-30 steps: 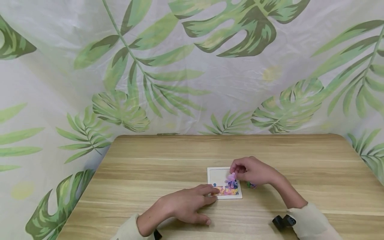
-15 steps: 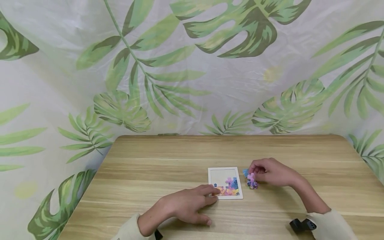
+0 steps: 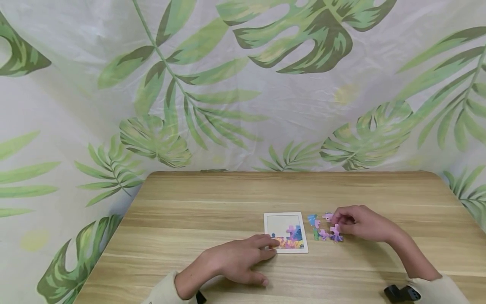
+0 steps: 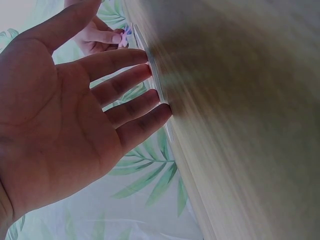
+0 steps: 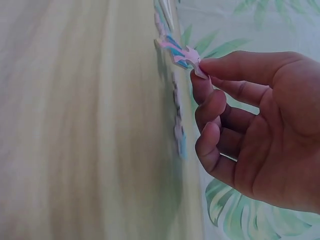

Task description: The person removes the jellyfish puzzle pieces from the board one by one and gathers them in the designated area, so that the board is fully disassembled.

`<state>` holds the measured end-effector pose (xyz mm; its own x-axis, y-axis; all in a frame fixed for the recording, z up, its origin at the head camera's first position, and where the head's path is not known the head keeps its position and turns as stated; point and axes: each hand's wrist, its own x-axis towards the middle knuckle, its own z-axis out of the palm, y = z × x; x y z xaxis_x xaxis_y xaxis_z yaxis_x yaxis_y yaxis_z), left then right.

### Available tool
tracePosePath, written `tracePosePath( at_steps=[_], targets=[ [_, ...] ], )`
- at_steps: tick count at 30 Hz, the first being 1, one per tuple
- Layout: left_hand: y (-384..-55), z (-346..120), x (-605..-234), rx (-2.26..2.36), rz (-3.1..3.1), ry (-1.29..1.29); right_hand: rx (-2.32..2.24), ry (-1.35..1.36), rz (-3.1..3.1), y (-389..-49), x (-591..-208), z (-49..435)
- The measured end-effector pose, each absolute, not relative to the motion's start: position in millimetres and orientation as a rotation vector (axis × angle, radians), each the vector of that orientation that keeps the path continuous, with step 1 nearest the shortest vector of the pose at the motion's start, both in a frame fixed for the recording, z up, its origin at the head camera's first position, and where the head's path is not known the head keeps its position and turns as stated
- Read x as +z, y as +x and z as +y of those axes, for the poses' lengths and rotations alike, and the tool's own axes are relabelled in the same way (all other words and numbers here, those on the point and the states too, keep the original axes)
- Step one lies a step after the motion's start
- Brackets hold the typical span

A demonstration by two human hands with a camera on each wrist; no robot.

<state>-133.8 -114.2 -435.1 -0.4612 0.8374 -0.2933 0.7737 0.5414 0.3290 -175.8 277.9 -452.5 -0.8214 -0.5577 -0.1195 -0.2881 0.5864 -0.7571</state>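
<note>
My right hand (image 3: 355, 221) pinches a pink, purple and blue jigsaw piece (image 3: 336, 233) between thumb and index finger, just right of several loose jigsaw pieces (image 3: 322, 234). In the right wrist view the held piece (image 5: 179, 53) is tilted and raised off the table. A square white puzzle tray (image 3: 305, 232) lies left of the loose pieces. Joined orange, pink and blue pieces (image 3: 292, 241) fill its lower part and right side; its upper left shows bare backing. My left hand (image 3: 239, 257) rests with spread fingers on the tray's lower left corner, covering part of it.
The wooden table (image 3: 212, 198) reaches back to a leaf-patterned cloth (image 3: 235, 105). Among the loose pieces are a blue one (image 3: 312, 219) and a pink one with an eye (image 3: 328, 217), close beside my right fingers. A black wrist camera (image 3: 401, 293) sits at my right cuff.
My right hand has moved right from over the tray, past the loose pieces, carrying the jigsaw piece. The loose pieces have come into fuller view. My left hand stays put.
</note>
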Motion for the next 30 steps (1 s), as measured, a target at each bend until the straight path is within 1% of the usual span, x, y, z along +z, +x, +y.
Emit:
tracePosePath(
  at_steps=[22, 30],
  targets=[
    [-133.6, -114.3, -434.4, 0.209, 2.354, 1.308, -0.939, -0.667, 2.623, -174.3, -459.0, 272.2],
    [-133.6, -113.9, -434.4, 0.214, 2.354, 1.299, -0.938, -0.71, 2.61, -174.2, -459.8, 272.8]
  ],
)
